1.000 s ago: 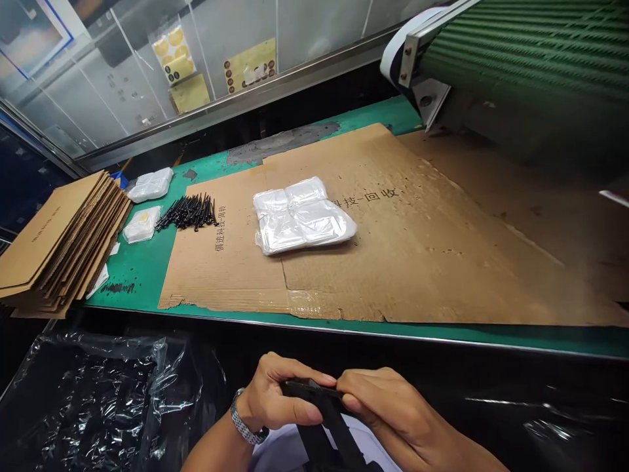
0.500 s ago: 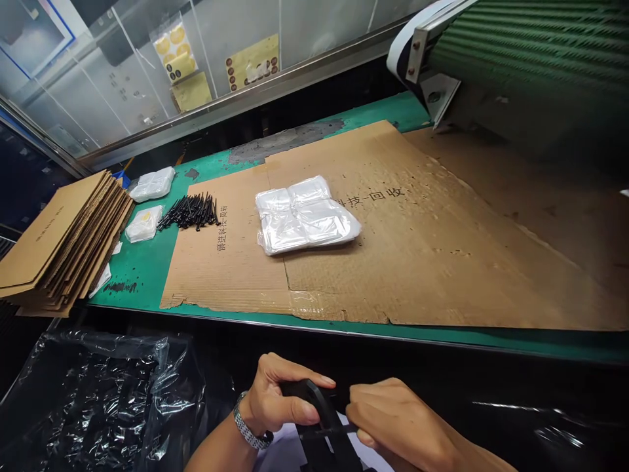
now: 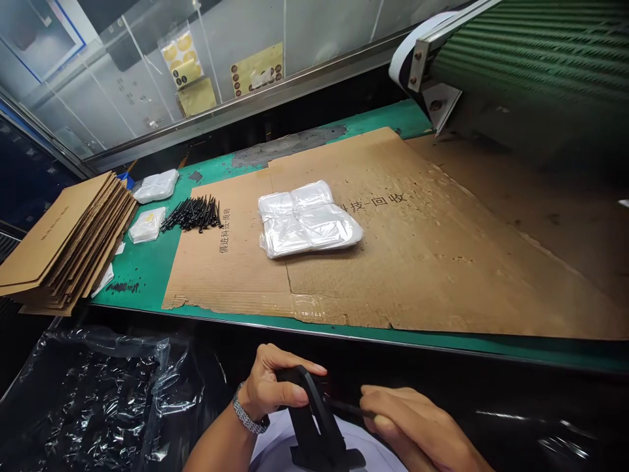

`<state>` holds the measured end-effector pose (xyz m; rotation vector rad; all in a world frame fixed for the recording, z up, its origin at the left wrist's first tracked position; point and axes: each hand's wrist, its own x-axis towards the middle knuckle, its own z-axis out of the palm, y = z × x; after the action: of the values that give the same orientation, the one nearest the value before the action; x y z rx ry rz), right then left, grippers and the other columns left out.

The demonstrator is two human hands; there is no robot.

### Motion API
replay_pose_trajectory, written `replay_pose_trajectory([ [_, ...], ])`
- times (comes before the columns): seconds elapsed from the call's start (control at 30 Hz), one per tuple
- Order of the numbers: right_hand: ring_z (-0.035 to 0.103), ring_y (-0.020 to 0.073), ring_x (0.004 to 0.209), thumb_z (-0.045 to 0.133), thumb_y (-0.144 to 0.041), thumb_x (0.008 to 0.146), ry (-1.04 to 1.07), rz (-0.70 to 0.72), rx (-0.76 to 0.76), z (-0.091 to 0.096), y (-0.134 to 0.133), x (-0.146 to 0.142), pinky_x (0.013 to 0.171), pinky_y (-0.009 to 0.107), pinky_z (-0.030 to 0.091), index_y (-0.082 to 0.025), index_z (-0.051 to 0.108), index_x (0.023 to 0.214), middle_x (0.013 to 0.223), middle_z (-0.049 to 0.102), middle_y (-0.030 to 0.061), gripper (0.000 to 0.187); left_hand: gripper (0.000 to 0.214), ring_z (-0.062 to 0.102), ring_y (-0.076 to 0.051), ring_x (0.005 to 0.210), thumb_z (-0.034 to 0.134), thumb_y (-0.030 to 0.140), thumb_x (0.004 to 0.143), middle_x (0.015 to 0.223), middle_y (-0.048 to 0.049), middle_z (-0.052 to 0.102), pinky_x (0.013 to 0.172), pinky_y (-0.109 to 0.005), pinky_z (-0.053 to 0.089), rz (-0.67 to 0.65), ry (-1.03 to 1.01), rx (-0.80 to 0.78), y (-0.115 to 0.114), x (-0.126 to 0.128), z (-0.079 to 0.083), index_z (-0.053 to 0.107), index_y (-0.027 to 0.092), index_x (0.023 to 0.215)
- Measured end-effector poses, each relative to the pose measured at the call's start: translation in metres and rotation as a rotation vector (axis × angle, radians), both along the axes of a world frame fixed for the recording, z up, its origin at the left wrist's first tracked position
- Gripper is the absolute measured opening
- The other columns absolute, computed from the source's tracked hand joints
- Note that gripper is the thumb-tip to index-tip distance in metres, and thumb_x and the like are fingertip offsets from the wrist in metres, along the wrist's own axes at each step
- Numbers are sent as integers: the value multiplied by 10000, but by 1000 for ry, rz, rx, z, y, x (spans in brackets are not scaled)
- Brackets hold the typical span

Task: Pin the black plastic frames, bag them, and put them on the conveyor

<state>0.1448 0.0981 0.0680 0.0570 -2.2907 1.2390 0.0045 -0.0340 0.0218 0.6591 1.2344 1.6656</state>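
My left hand point(image 3: 275, 380) is closed around the upper end of a black plastic part point(image 3: 317, 436), a looped frame with a slot and a wider base. The part is tilted in front of my pale clothing. My right hand point(image 3: 415, 423) is closed on a thin black rod point(image 3: 348, 408), whose far end reaches the side of the part. Whether the rod's tip sits inside the part is hidden. Beyond both hands, a bundle of clear plastic bags point(image 3: 309, 226) lies on flattened cardboard point(image 3: 383, 282).
A pile of thin black pins point(image 3: 196, 213) lies at the cardboard's left edge. Small bag packs point(image 3: 147, 225) and stacked cardboard sheets point(image 3: 63, 242) are further left. A green ribbed conveyor point(image 3: 535, 56) overhangs at upper right. Black plastic sheeting point(image 3: 108, 400) covers the lower left.
My right hand has moved right, away from the black part, and more of the rod shows. The part has shifted slightly up and left in my left hand, with more of its base visible.
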Motion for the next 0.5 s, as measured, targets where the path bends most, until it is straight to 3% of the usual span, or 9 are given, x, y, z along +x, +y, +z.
replay_pose_trajectory([
  [0.07, 540, 114, 499, 318, -341, 970, -75, -41, -124, -3, -4, -2, 496, 200, 439, -218, 516, 776, 591, 545, -18, 303, 446, 332, -69, 393, 724, 527, 550, 477, -12, 550, 422, -229, 254, -16, 74, 9, 0, -1, 6, 744, 180, 830],
  [0.17, 563, 130, 522, 332, -593, 897, -211, 57, -335, -10, -7, -5, 449, 194, 444, -206, 552, 971, 676, 604, 7, 451, 393, 349, -88, 450, 689, 470, 640, 510, -10, 526, 478, -243, 281, -54, 285, -10, 0, -7, 17, 727, 188, 911],
  [0.23, 534, 127, 479, 417, -662, 826, -276, 76, -326, -13, -7, -6, 406, 190, 420, -192, 586, 954, 627, 593, 1, 516, 353, 407, -113, 504, 670, 410, 685, 563, -26, 545, 532, -253, 327, -103, 431, -30, 0, -11, 25, 711, 191, 958],
  [0.27, 515, 118, 457, 466, -624, 827, -290, 43, -286, -14, -7, -6, 401, 185, 409, -195, 609, 885, 587, 577, -11, 457, 339, 459, -136, 567, 678, 371, 687, 629, -45, 579, 586, -263, 364, -100, 493, -36, 1, -11, 29, 704, 197, 976],
  [0.33, 504, 106, 446, 505, -492, 865, -255, -61, -211, -14, -6, -6, 417, 175, 411, -201, 618, 774, 550, 561, -25, 326, 415, 535, -199, 810, 731, 286, 647, 876, -88, 630, 781, -296, 394, 31, 562, -51, 4, -10, 34, 668, 218, 1051],
  [0.4, 506, 101, 436, 502, -400, 887, -158, -186, -168, -15, -7, -7, 416, 167, 419, -202, 601, 767, 544, 550, -35, 252, 614, 484, -228, 1042, 784, 236, 589, 1135, -86, 565, 936, -313, 329, 298, 451, -62, 10, -4, 34, 584, 252, 1170],
  [0.43, 504, 98, 427, 511, -369, 887, -102, -245, -141, -15, -8, -9, 411, 164, 422, -202, 591, 784, 546, 545, -39, 211, 693, 472, -223, 1073, 795, 248, 580, 1188, -76, 532, 955, -316, 319, 396, 289, -59, 14, 1, 33, 530, 268, 1219],
  [0.5, 524, 101, 440, 523, -303, 887, 7, -329, -64, -18, -12, -13, 436, 165, 446, -200, 570, 833, 577, 556, -35, 125, 677, 522, -208, 1011, 767, 369, 618, 1148, -75, 550, 911, -329, 366, 399, -198, -26, 23, 10, 29, 496, 252, 1228],
])
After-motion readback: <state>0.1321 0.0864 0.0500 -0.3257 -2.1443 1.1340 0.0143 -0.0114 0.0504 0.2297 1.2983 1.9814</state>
